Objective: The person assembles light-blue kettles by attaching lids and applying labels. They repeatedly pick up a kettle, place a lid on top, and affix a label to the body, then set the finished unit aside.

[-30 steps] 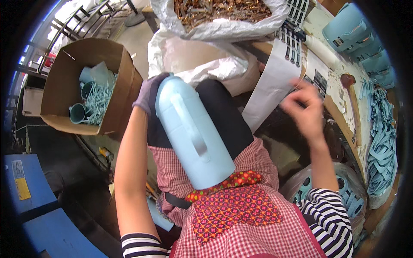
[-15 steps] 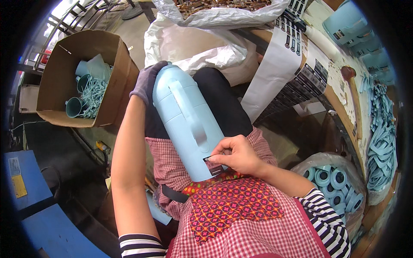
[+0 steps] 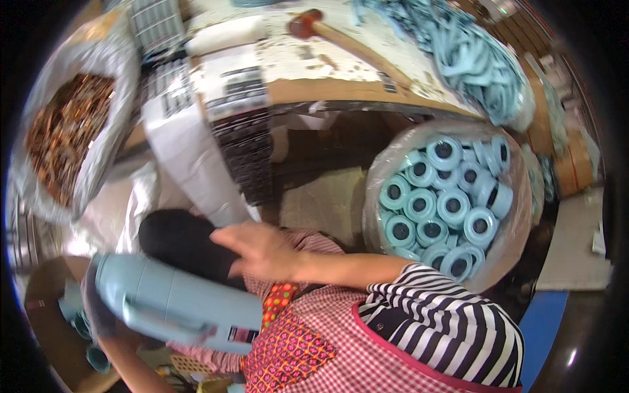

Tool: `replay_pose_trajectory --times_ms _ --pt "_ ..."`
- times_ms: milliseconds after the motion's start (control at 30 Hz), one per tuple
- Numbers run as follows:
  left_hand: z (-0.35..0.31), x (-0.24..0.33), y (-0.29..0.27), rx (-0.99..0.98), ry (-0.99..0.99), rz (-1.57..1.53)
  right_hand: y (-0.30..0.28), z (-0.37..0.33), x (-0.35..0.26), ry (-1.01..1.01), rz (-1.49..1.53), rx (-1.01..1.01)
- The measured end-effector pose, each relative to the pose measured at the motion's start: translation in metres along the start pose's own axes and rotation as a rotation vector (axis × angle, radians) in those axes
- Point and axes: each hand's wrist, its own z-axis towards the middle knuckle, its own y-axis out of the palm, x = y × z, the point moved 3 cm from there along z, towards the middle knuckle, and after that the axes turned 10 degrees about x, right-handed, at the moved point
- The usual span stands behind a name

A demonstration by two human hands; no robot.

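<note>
Locate the light-blue jug (image 3: 180, 296), lying on its side across the lap (image 3: 183, 243), base end close to the apron (image 3: 321, 367). Note left hand (image 3: 97, 313), gloved, curled around the rounded end and holding the jug, fingers mostly hidden. Note right hand (image 3: 265, 252), bare and blurred, fingers loosely parted just beside the jug, nothing visible in grasp. Treat one-handed support as the main hazard: possible rolling or slipping of the smooth body off the lap, through slack left-hand pressure or a shift of posture. Check the dark label (image 3: 243, 335) near the base for lifting or skewing, a possible result of light pressing or rubbing against the apron. Avoid snagging the white sheet (image 3: 189, 149), hanging from the counter (image 3: 282, 59) near the right hand; possible creasing from hasty reaching.
</note>
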Motion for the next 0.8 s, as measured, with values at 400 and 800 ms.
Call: replay_pose_trajectory --times_ms 400,800 --pt "-0.017 -0.093 -0.118 0.395 0.115 -0.408 -0.323 -0.367 0.204 0.340 -1.500 -0.466" --pt "-0.065 -0.113 -0.002 0.287 0.229 -0.639 -0.211 -0.114 0.082 0.476 -0.549 0.719"
